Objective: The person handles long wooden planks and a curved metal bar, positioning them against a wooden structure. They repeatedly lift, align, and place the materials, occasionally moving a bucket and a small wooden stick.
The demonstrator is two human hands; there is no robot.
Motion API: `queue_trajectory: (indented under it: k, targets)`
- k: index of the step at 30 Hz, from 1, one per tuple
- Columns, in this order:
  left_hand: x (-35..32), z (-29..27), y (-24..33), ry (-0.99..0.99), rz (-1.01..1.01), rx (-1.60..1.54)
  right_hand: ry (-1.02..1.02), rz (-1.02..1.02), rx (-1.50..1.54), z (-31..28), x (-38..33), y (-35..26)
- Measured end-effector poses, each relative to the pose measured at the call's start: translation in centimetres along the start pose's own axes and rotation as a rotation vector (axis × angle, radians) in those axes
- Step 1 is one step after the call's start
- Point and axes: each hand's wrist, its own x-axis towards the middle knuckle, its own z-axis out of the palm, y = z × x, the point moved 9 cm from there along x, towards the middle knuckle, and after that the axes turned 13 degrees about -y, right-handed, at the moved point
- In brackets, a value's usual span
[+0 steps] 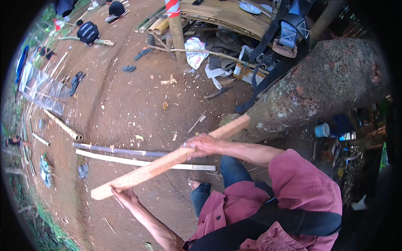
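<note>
A long squared wooden beam with a tapered near-left end slants across in front of me, held off the ground. My left hand grips its lower left end from beneath, thumb along the edge. Toward the other end, my right hand is wrapped over the wood, fingers on its upper side. The beam's far right end overlaps the base of a thick tree trunk in the view; whether they touch I cannot tell. Below the beam lie a pale bamboo strip and a dark pole.
Bamboo poles and slats are stacked at the back. A white bag, sandals and a bamboo length lie on the dirt. Dark straps hang by the trunk. A person crouches far left.
</note>
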Motion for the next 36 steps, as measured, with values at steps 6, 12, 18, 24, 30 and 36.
queue_trajectory:
  k: [6,12,18,24,30,36]
  targets:
    - [14.3,13.0,-4.0,-0.225,-0.135,0.014,0.23,0.227,-0.036,-10.2,5.2,8.0]
    - [25.4,30.2,-13.6,-0.318,-0.222,0.0,0.999,0.667,-0.236,-21.8,1.5,16.5]
    - [32.5,47.5,-28.9,-0.546,-0.38,0.032,1.789,0.489,1.224,-21.2,-1.8,37.7]
    - [34.2,60.2,-41.3,-0.532,-0.565,0.1,1.957,0.565,1.764,-18.5,-4.5,53.3]
    - [33.6,72.9,-49.1,-0.799,-0.722,0.099,2.131,0.485,1.702,-20.7,-7.8,62.1]
    - [36.3,85.6,-59.4,-0.982,-0.907,0.074,2.398,0.386,1.483,-27.2,-11.1,66.8]
